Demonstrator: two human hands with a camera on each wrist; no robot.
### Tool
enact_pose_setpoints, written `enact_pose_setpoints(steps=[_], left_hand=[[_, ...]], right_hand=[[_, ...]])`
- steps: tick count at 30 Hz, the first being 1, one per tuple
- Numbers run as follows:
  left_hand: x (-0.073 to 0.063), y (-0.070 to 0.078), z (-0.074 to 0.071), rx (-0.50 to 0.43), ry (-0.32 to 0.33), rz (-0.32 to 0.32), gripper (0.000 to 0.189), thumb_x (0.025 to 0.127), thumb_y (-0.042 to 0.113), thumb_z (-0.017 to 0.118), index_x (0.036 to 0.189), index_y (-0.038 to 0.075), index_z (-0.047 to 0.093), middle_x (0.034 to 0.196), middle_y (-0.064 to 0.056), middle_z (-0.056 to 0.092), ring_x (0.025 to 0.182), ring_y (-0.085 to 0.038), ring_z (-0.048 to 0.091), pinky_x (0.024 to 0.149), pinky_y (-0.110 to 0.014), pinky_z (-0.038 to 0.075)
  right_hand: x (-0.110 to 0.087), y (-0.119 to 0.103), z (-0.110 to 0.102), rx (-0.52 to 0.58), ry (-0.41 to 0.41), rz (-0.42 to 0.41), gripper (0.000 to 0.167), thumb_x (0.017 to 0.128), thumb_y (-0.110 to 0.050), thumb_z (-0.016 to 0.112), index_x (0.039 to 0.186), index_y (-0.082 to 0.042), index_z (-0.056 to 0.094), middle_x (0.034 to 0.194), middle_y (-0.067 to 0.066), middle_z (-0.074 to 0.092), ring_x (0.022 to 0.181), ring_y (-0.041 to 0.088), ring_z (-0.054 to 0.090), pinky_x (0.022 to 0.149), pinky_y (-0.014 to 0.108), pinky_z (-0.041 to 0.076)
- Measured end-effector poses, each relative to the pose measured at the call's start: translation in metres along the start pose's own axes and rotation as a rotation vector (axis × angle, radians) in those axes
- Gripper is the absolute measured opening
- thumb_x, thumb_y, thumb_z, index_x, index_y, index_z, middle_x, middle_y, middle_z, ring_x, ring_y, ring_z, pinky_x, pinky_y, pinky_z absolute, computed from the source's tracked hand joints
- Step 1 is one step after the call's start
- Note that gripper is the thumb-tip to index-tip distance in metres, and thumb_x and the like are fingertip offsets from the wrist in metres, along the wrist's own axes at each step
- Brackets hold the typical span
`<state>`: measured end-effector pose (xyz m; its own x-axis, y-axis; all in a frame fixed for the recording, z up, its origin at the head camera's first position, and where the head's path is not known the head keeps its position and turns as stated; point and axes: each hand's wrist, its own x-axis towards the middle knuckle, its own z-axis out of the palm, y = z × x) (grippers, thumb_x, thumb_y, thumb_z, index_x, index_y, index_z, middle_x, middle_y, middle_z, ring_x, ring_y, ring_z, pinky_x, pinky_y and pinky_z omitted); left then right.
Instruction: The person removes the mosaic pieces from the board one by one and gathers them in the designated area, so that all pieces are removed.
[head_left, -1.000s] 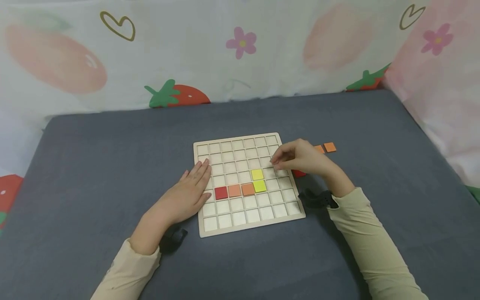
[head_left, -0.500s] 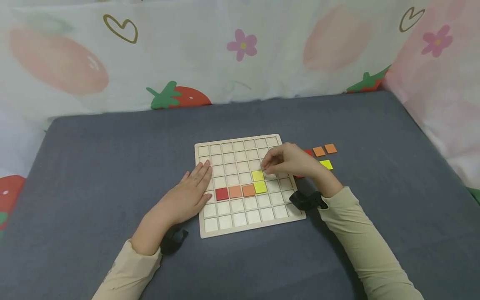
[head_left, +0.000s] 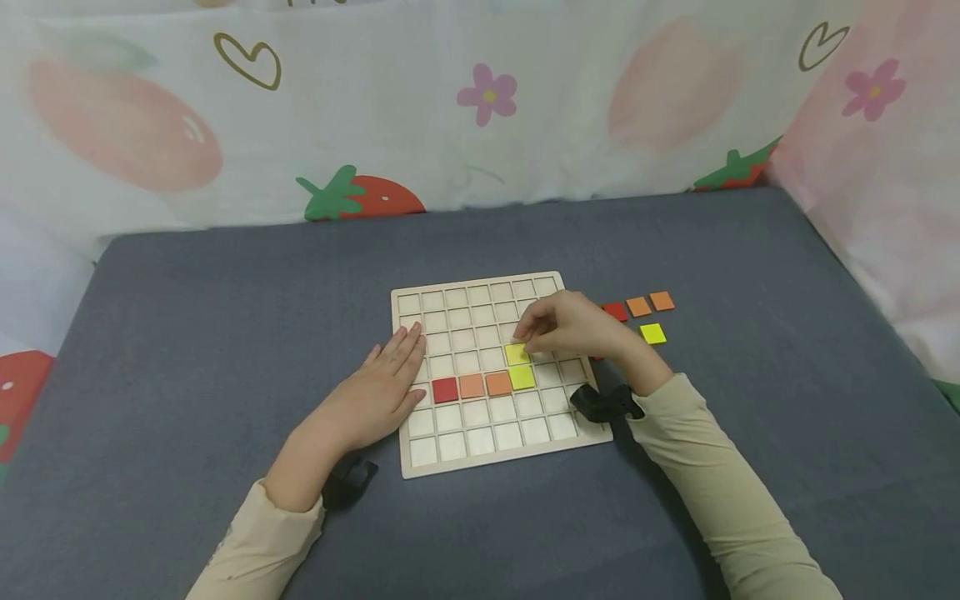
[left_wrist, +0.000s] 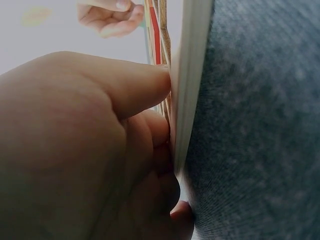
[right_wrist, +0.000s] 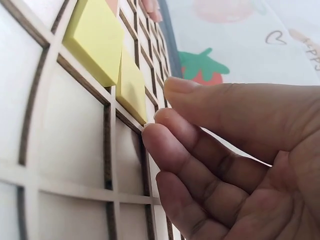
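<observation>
A wooden grid board (head_left: 506,458) lies on the table. My left hand (head_left: 367,396) rests flat over its left edge, fingers extended; the left wrist view has the thumb (left_wrist: 145,85) at the rim. In the grid, a red tile (head_left: 445,390), two orange tiles (head_left: 484,385) and a near yellow tile (head_left: 521,377) form a row, with a far yellow tile (head_left: 515,354) behind the last. My right hand (head_left: 573,325) is over the board's right side, fingers loosely bent. Its fingertips (right_wrist: 155,132) are right at the far yellow tile's corner. Nothing shows between thumb and fingers.
Right of the board lie a loose red tile (head_left: 615,312), two loose orange tiles (head_left: 649,303) and a loose yellow tile (head_left: 652,333). Another red tile is mostly hidden behind the right hand. A grey cloth (head_left: 225,333) covers the table, with a printed curtain (head_left: 555,125) behind.
My right hand has moved left and slightly nearer, to the far yellow tile, uncovering loose red and yellow tiles at the right. The left hand stays on the board's edge.
</observation>
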<state>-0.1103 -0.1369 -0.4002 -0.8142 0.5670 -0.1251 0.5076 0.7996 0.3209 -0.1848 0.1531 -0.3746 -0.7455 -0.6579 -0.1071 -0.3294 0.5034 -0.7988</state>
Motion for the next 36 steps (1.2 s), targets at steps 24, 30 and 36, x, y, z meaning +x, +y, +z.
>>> enact_pose_setpoints(steps=[24, 30, 36], left_hand=[[0.0008, -0.0004, 0.0013, 0.011, -0.010, -0.007, 0.064, 0.099, 0.024, 0.045, 0.148, -0.006, 0.015, 0.156, -0.018, 0.005, 0.143, -0.031, 0.004, 0.112, -0.051, 0.014], [0.0007, -0.0006, 0.0014, 0.006, -0.011, -0.010, 0.064, 0.099, 0.023, 0.045, 0.148, -0.005, 0.015, 0.156, -0.018, 0.005, 0.143, -0.031, 0.003, 0.112, -0.051, 0.014], [0.0009, -0.0007, 0.0016, 0.005, -0.008, -0.010, 0.065, 0.099, 0.024, 0.045, 0.148, -0.005, 0.015, 0.156, -0.018, 0.005, 0.143, -0.030, 0.003, 0.112, -0.051, 0.015]], right_hand=[[0.0059, -0.0011, 0.0052, -0.071, -0.027, 0.040, 0.017, 0.076, 0.004, 0.073, 0.091, -0.002, 0.071, 0.089, 0.005, 0.066, 0.080, 0.016, 0.062, 0.073, 0.031, 0.051], [0.0048, -0.0005, 0.0059, -0.065, -0.023, 0.020, 0.018, 0.076, 0.004, 0.073, 0.092, -0.001, 0.070, 0.092, 0.006, 0.065, 0.081, 0.017, 0.061, 0.075, 0.031, 0.051], [0.0029, 0.0006, 0.0053, -0.043, -0.013, -0.004, 0.017, 0.077, 0.001, 0.074, 0.093, -0.001, 0.069, 0.091, 0.007, 0.065, 0.081, 0.018, 0.061, 0.076, 0.032, 0.051]])
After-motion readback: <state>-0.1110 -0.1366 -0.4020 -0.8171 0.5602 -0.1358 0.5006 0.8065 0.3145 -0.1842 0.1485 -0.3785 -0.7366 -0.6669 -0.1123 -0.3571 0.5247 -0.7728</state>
